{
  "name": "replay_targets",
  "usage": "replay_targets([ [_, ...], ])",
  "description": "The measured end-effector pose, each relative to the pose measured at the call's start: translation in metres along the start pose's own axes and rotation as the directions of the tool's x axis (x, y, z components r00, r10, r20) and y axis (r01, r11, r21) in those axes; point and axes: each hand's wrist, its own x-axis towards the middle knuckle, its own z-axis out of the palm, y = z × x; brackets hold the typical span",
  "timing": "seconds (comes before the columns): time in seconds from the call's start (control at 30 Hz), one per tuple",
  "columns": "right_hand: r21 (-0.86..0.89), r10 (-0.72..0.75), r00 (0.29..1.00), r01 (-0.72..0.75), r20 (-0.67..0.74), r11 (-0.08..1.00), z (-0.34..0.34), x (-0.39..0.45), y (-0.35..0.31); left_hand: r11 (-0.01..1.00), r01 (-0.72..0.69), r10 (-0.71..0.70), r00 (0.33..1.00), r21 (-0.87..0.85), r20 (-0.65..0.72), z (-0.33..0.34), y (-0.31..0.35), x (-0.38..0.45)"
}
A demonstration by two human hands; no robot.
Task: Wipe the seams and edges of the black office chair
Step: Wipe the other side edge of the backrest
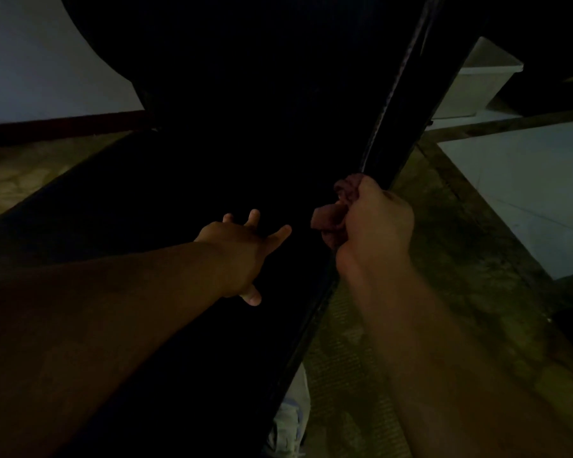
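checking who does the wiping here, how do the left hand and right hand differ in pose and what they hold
The left hand lies open with fingers spread, resting flat on the black chair; the right hand is curled in a grip round a reddish cloth. The left hand holds nothing, while the right hand presses the cloth at the chair's edge seam. The left hand sits on the broad dark surface, the right hand at its border. Both are bare and touch the chair.

The black office chair (pixel 232 133) fills the middle, its piped seam edge (pixel 382 117) running up from the right hand (pixel 374 223), which grips a bunched dark-red cloth (pixel 336 206) against it. The left hand (pixel 242 249) rests spread on the chair, left of the cloth. A white plastic bin (pixel 473 84) sits beyond the right hand.
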Motion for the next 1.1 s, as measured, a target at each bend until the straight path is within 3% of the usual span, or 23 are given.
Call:
replay_targets([
  [0.13,-0.099,0.015,0.999,-0.012,0.028,0.995,0.002,-0.002,-0.003,0.999,-0.015,0.016,1.0,-0.028,0.023,-0.003,-0.001,0.0],
  [0.23,-0.014,0.001,1.0,-0.001,-0.003,1.0,0.005,-0.002,-0.002,1.0,0.003,-0.002,1.0,-0.019,0.027,-0.004,-0.001,-0.001],
  [0.33,-0.08,0.013,1.0,-0.013,0.008,0.997,0.007,-0.001,-0.001,0.999,0.003,-0.001,0.999,-0.037,0.04,-0.005,-0.002,-0.001],
  [0.47,-0.003,-0.018,1.0,0.018,-0.021,1.0,0.004,-0.001,-0.003,0.999,0.01,-0.009,0.999,-0.031,0.043,-0.005,0.0,0.0],
  [0.6,-0.083,-0.018,1.0,0.02,0.021,0.996,0.006,-0.006,-0.004,0.999,0.013,-0.01,0.998,-0.04,0.06,-0.005,-0.001,-0.001],
  [1.1,-0.053,-0.054,0.999,0.054,-0.005,0.997,0.007,-0.014,-0.011,0.999,0.037,-0.034,0.997,-0.036,0.063,-0.003,0.002,0.001],
])
